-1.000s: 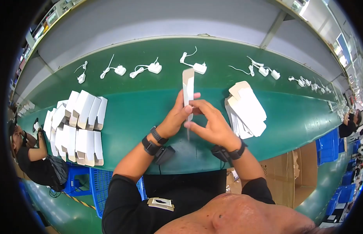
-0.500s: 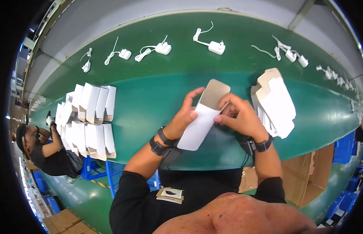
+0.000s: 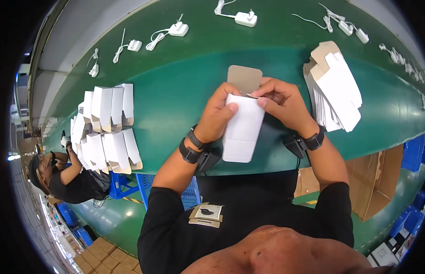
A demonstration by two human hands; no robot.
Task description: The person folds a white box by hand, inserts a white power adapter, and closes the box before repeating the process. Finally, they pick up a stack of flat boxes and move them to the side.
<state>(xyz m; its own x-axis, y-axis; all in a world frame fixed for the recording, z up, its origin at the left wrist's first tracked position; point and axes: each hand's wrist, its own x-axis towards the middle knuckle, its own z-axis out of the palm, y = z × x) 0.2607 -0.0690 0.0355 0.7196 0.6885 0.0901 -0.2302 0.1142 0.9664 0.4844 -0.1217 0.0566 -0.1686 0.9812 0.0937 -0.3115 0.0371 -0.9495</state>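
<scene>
At the centre of the frame stands a tall white cardboard carton with a brown inner top flap [image 3: 242, 123] raised open. At upper right lies a fanned stack of flat white carton blanks with brown flaps [image 3: 333, 84]. At left, rows of assembled white cartons [image 3: 107, 125] lie on the green surface. A brown corrugated box [image 3: 379, 178] stands at lower right, blue plastic crates [image 3: 415, 153] beside it.

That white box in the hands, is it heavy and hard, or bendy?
The white carton is probably light: fingertips alone hold it up. It is likely bendy thin card, since its brown flap folds open.
</scene>
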